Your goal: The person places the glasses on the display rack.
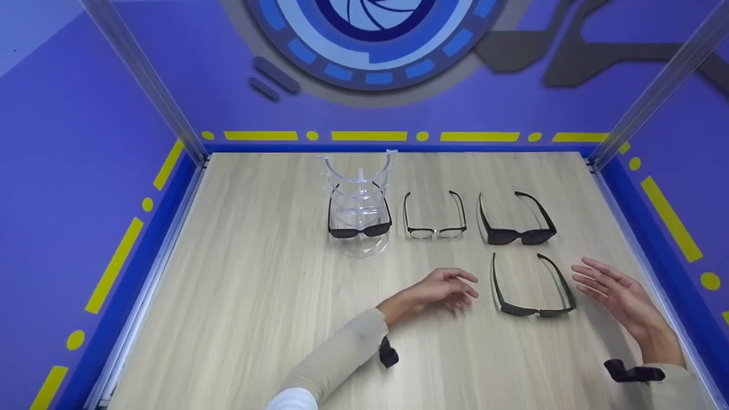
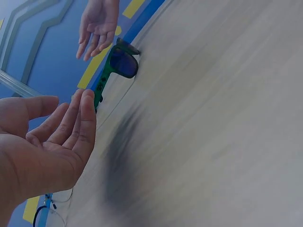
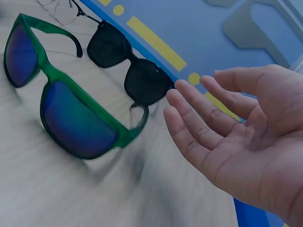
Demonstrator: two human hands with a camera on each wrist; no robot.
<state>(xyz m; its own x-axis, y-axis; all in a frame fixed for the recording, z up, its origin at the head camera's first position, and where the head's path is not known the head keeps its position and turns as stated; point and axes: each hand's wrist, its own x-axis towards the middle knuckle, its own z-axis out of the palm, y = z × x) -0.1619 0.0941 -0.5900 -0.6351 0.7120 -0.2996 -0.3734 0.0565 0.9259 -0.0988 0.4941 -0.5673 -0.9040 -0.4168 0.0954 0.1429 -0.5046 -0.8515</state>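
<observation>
Bare left hand (image 1: 438, 291) is just right of centre, a bit low in the head view, fingers (image 1: 459, 274) loosely bent, beige-sleeved left forearm (image 1: 339, 356) slanting up from the bottom edge. Bare right hand (image 1: 623, 299) is lower right, relaxed, fingertips aimed upper left.

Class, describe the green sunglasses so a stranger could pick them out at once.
On the table, look between the left hand and right hand. The green sunglasses sit there, in front of the rightmost black sunglasses; only their frame is green.
</observation>
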